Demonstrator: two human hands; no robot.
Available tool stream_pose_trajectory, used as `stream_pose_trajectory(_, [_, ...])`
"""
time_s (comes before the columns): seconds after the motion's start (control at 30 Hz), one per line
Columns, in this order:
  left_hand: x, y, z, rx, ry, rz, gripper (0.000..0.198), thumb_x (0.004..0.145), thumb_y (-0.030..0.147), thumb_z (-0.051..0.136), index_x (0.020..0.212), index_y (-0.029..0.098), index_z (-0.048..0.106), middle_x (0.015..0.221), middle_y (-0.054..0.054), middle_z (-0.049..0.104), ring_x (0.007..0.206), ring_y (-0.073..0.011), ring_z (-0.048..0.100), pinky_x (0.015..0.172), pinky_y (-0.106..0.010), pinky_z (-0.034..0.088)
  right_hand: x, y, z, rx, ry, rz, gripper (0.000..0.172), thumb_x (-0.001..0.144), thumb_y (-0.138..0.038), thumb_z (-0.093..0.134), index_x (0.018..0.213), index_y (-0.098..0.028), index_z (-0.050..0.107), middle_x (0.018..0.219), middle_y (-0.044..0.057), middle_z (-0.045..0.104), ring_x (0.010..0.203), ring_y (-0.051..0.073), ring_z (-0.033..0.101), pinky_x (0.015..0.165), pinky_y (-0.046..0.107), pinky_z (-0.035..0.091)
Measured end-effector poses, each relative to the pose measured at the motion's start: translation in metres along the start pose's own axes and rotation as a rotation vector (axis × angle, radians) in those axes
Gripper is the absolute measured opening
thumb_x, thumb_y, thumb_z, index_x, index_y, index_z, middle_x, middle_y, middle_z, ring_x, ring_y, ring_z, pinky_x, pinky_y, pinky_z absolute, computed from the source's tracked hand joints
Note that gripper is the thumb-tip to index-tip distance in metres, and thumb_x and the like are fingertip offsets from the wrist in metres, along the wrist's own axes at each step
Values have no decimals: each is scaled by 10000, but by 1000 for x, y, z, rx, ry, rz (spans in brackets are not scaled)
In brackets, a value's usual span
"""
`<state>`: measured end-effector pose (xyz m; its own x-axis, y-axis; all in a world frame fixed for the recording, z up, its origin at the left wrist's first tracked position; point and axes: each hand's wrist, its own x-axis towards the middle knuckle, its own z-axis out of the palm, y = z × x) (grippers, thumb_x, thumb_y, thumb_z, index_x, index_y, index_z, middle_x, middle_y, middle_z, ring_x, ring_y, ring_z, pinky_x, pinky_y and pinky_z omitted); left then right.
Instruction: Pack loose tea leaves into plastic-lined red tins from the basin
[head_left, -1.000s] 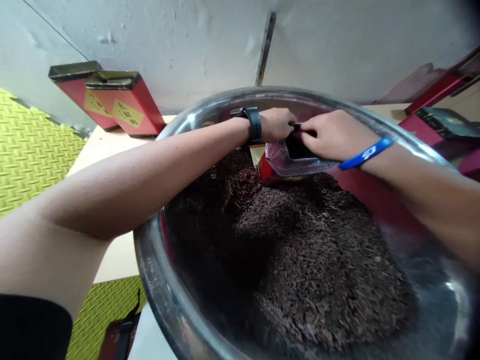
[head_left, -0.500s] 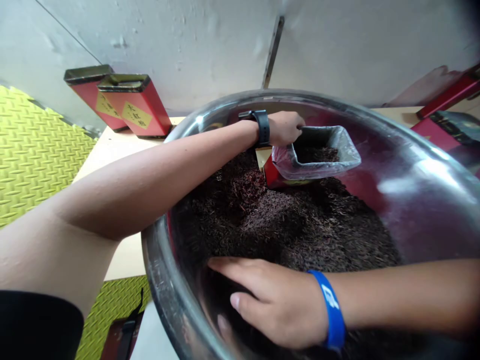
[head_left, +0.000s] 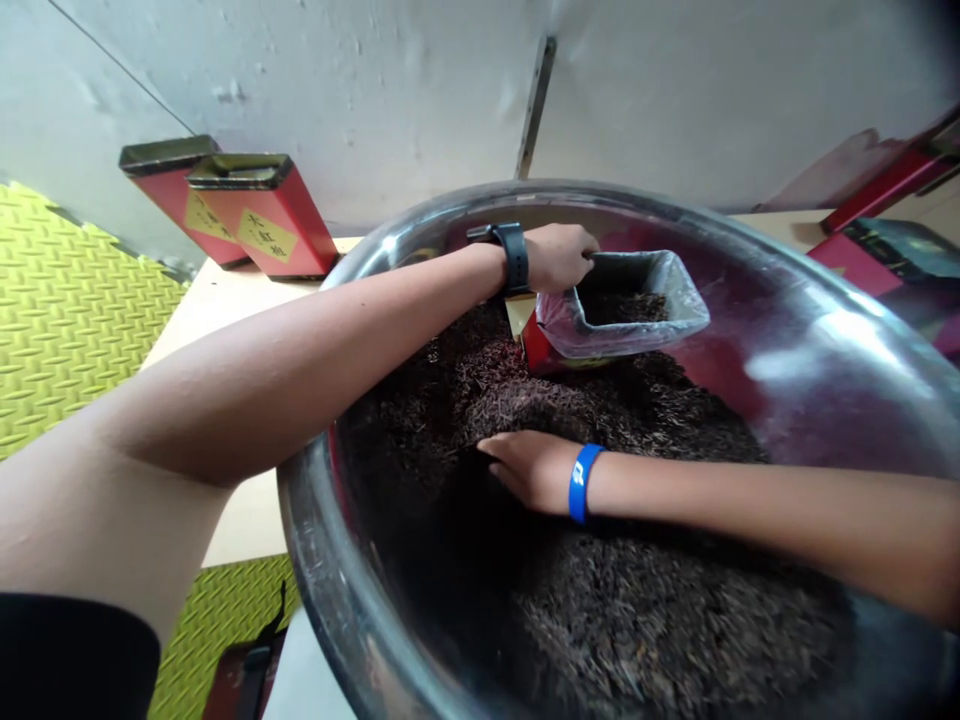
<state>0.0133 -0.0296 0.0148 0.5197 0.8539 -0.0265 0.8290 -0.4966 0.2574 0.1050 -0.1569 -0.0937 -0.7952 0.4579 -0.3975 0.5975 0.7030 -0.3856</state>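
A large metal bowl (head_left: 307, 520) holds a heap of dark dried leaves (head_left: 675, 620). Inside it, near the far side, a red tin (head_left: 551, 345) lined with clear plastic stands with its open top up and some leaves within. My left hand (head_left: 559, 257), with a dark watch at the wrist, grips the tin's left rim. Lower in the bowl, my right hand (head_left: 529, 470), below a blue wristband (head_left: 583, 483), touches the leaves; its fingers are stretched out, their tips partly hidden at the heap's edge.
Two red tins (head_left: 281, 225) with yellow labels stand on the pale table (head_left: 195, 325) at the back left. More red boxes (head_left: 862, 265) are at the right. Behind the bowl rises a grey wall (head_left: 420, 100); yellow-green matting (head_left: 67, 330) covers the floor at the left.
My right hand has moved away from the bowl's near left side, up toward the middle of the leaves. My left hand stays on the tin's rim.
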Motion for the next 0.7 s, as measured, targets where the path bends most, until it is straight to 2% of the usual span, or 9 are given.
stream_pose_trajectory(0.17, [0, -1, 0, -5, 13, 1, 392, 849, 312, 310, 1156, 217, 535, 1084, 5, 613, 1015, -178, 410, 886, -301, 323, 10, 12, -6, 51, 97, -12, 379, 832, -249, 384, 1129, -97, 565, 1113, 126, 598, 1037, 222, 540, 884, 304, 380])
stream_pose_trajectory(0.23, [0, 0, 0, 7, 17, 8, 389, 849, 300, 312, 1147, 203, 543, 1096, -6, 606, 978, -166, 434, 874, -295, 339, 10, 13, -2, 91, 72, 4, 351, 809, -253, 401, 1060, -120, 607, 1054, 107, 625, 983, 211, 562, 839, 289, 392])
stream_pose_trajectory(0.43, [-2, 2, -1, 37, 37, 22, 386, 854, 263, 329, 1153, 159, 550, 1089, -42, 603, 916, -156, 471, 831, -272, 363, 9, 1, 4, 264, -128, 99, 313, 766, -248, 400, 925, -162, 655, 875, 53, 661, 798, 162, 580, 666, 236, 384])
stream_pose_trajectory(0.57, [-1, 3, -1, 54, 26, 16, 388, 853, 241, 343, 1166, 134, 545, 1073, -59, 609, 914, -155, 491, 803, -253, 362, 9, -7, 0, 282, -362, 108, 347, 794, -286, 373, 893, -113, 657, 828, 76, 640, 740, 165, 549, 610, 245, 357])
stream_pose_trajectory(0.7, [3, 2, 0, 69, 28, 10, 388, 841, 244, 356, 1158, 147, 558, 1056, -68, 615, 939, -179, 522, 786, -259, 365, 10, -11, -2, 305, -490, 133, 422, 824, -331, 364, 942, -44, 650, 890, 127, 638, 757, 190, 553, 605, 263, 374])
